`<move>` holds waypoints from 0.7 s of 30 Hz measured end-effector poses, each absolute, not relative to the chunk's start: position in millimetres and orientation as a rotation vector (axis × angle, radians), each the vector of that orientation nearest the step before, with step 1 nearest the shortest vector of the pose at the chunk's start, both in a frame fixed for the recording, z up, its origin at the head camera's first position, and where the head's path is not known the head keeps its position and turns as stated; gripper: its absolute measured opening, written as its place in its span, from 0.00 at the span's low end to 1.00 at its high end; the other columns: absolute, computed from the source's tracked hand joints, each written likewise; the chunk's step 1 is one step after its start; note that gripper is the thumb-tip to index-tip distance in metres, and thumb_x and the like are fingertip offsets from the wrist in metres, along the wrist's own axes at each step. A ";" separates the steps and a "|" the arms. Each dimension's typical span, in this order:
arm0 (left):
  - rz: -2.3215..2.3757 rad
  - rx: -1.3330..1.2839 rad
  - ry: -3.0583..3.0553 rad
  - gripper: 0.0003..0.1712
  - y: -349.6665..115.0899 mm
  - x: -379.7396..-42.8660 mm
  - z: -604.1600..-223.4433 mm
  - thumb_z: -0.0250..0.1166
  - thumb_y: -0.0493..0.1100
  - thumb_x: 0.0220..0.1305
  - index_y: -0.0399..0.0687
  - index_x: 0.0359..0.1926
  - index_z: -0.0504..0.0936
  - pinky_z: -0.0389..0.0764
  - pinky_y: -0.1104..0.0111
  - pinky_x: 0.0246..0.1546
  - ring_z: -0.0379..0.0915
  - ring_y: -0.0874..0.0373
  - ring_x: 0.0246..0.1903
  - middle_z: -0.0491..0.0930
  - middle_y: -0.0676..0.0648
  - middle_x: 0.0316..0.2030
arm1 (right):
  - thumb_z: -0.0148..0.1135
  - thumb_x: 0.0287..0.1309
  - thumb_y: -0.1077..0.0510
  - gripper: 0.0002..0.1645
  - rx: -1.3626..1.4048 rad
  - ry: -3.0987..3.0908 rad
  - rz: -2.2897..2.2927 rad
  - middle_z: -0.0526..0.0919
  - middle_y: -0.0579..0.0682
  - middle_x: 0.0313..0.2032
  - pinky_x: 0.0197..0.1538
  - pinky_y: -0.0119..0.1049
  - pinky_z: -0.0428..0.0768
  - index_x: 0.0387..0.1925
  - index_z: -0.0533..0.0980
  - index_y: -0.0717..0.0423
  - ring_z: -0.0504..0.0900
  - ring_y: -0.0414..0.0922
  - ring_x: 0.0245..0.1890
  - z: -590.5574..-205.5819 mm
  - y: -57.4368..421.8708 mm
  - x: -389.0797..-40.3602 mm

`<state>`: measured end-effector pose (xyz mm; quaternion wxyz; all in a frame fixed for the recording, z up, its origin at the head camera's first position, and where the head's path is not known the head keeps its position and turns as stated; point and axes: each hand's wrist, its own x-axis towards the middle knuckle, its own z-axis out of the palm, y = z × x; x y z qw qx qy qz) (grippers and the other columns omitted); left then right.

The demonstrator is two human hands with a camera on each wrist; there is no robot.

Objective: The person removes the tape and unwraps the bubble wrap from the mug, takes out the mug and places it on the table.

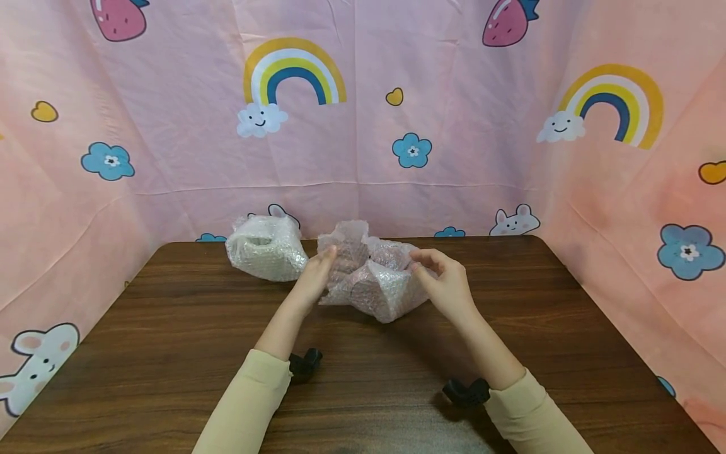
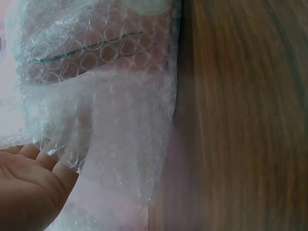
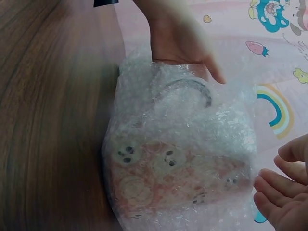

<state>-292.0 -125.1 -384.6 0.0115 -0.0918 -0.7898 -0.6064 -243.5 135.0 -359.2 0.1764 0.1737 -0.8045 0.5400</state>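
Observation:
Loose bubble wrap (image 1: 380,290) surrounds a pink thing (image 3: 163,178) printed with pale round faces, seen through the bubbles in the right wrist view. A dark curved band (image 3: 185,84) also shows through the plastic. At the left side of the bundle, my left hand (image 1: 317,274) touches a raised flap (image 2: 125,130), its fingers extended behind the plastic and partly hidden by it. My right hand (image 1: 445,284) is at the bundle's right side, fingers slightly bent and thumb apart, with the fingertips right at the wrap's edge.
Another bubble-wrapped bundle (image 1: 266,249) stands to the left, near the back edge of the dark wooden table (image 1: 363,384). Black wrist mounts (image 1: 466,392) stick out from the inner sides of both forearms. A pink patterned curtain (image 1: 187,126) encloses the back and sides.

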 end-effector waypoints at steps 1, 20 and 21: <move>-1.869 -0.291 -2.456 0.38 -125.6 -292.4 -384.5 0.43 0.58 0.75 0.27 0.67 0.60 0.52 0.55 0.67 0.52 0.41 0.67 0.58 0.33 0.68 | 0.61 0.61 0.65 0.13 0.483 -2.265 1.560 0.83 0.56 0.47 0.54 0.48 0.75 0.47 0.79 0.64 0.79 0.50 0.50 -359.0 135.6 -244.3; -1.686 -0.275 -2.021 0.19 -115.4 -264.4 -361.1 0.67 0.27 0.55 0.29 0.27 0.61 0.66 0.78 0.22 0.64 0.62 0.24 0.65 0.43 0.27 | 0.54 0.62 0.74 0.19 0.565 -2.170 1.754 0.67 0.66 0.62 0.60 0.49 0.68 0.55 0.69 0.76 0.66 0.59 0.63 -342.7 137.3 -236.8; -1.668 -0.271 -1.998 0.18 -114.6 -263.7 -360.8 0.68 0.27 0.55 0.28 0.26 0.62 0.66 0.78 0.22 0.64 0.62 0.25 0.67 0.42 0.27 | 0.54 0.62 0.74 0.19 0.573 -2.166 1.749 0.66 0.66 0.63 0.61 0.49 0.67 0.55 0.69 0.76 0.66 0.59 0.63 -343.7 137.9 -237.7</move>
